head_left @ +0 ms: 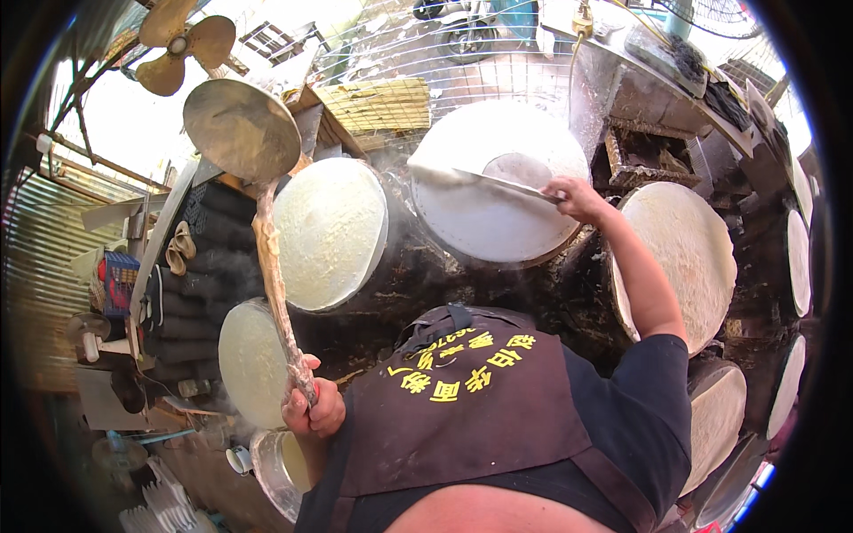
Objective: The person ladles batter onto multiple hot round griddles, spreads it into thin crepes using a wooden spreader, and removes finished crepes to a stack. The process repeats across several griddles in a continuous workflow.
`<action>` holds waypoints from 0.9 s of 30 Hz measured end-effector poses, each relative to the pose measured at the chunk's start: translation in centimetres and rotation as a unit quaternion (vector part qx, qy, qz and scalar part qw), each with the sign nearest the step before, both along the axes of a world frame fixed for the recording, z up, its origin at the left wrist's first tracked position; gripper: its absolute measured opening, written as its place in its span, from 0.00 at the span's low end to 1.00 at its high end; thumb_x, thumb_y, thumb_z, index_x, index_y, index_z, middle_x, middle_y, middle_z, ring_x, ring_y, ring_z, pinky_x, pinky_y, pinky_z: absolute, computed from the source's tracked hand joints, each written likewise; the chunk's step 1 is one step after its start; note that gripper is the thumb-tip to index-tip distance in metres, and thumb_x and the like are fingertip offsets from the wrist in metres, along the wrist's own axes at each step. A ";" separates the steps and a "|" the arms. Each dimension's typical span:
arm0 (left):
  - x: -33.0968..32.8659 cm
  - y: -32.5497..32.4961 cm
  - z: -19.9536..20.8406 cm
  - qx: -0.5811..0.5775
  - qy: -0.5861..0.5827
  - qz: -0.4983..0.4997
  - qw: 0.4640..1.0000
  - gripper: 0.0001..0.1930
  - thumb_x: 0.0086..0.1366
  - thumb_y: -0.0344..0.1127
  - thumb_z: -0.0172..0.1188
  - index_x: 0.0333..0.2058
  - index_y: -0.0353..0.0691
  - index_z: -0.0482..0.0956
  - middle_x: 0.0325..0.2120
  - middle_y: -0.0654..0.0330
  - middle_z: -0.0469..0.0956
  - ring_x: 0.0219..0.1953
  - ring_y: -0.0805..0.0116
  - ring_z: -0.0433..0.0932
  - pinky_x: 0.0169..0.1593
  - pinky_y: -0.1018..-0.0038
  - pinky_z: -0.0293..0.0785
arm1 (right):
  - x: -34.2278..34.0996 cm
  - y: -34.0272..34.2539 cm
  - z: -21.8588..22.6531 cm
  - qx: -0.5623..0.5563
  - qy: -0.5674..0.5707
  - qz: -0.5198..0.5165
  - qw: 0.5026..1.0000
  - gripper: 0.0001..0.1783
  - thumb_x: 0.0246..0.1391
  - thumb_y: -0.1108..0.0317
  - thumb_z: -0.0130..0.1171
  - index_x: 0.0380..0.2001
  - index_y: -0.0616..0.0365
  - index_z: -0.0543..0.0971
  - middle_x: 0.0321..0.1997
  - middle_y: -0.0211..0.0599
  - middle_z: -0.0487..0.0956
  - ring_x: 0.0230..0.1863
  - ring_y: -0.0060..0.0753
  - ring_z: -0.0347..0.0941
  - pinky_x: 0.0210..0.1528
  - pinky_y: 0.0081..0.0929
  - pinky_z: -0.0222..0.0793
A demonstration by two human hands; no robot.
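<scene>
My left hand (314,407) is closed round the lower end of a rough wooden handle (274,266). This handle runs up to a wide round metal disc (242,131), raised beside a round griddle (330,234) with pale yellowish batter on it. At the far middle, my right hand (579,199) grips the end of a long thin spatula (502,185). The blade lies across a large round griddle (489,229), along the edge of a thin white sheet (484,131) covering its far part. Whether the blade is under the sheet I cannot tell.
Another griddle (258,364) with pale batter stands at the left, above a metal pot (280,471). On the right are large griddles bearing flatbreads (680,266) (715,417). A fan (178,44) is at the upper left; a wire mesh (471,75) stands behind the griddles.
</scene>
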State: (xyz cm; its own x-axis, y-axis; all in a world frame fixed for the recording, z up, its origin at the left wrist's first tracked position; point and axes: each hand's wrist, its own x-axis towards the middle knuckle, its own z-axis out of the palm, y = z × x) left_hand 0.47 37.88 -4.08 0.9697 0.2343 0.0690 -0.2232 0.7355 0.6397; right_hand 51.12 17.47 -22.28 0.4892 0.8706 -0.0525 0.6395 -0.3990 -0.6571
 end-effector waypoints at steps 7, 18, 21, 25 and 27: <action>0.6 -0.5 0.0 -0.037 0.002 0.007 0.999 0.27 0.70 0.43 0.49 0.63 0.46 0.51 0.15 0.65 0.62 0.09 0.81 0.57 0.09 0.83 0.57 | 2.6 1.1 0.2 0.035 -0.090 -0.096 0.991 0.18 0.41 0.79 0.57 0.39 0.53 0.79 0.35 0.40 0.76 0.40 0.43 0.73 0.46 0.33 0.69; 0.7 -1.3 -0.4 -0.012 -0.007 0.017 1.000 0.27 0.72 0.45 0.45 0.64 0.50 0.48 0.15 0.67 0.61 0.08 0.82 0.57 0.08 0.85 0.59 | 4.0 -1.4 2.3 -0.009 -0.073 -0.043 0.996 0.12 0.48 0.79 0.55 0.34 0.52 0.80 0.35 0.38 0.78 0.39 0.40 0.74 0.44 0.34 0.68; 1.5 -1.5 0.2 -0.039 -0.006 0.012 0.999 0.26 0.70 0.45 0.49 0.62 0.49 0.51 0.16 0.66 0.62 0.09 0.82 0.58 0.09 0.84 0.57 | 2.8 2.2 1.5 0.038 -0.111 -0.021 0.993 0.15 0.45 0.82 0.53 0.35 0.53 0.78 0.35 0.42 0.77 0.41 0.46 0.73 0.46 0.35 0.69; 1.8 -2.0 0.1 -0.034 -0.001 -0.007 0.999 0.27 0.70 0.45 0.49 0.63 0.50 0.51 0.16 0.66 0.62 0.09 0.82 0.57 0.08 0.84 0.56 | 2.6 -0.1 1.3 -0.046 -0.069 0.077 0.994 0.17 0.43 0.85 0.51 0.35 0.55 0.78 0.39 0.41 0.77 0.44 0.44 0.73 0.49 0.35 0.69; 1.7 -2.8 0.1 -0.037 0.008 0.002 0.999 0.27 0.70 0.46 0.49 0.63 0.50 0.51 0.16 0.66 0.61 0.09 0.82 0.57 0.08 0.84 0.56 | 3.6 -2.7 2.1 -0.046 -0.049 0.058 0.996 0.16 0.42 0.86 0.51 0.34 0.56 0.78 0.38 0.39 0.78 0.44 0.41 0.74 0.48 0.34 0.70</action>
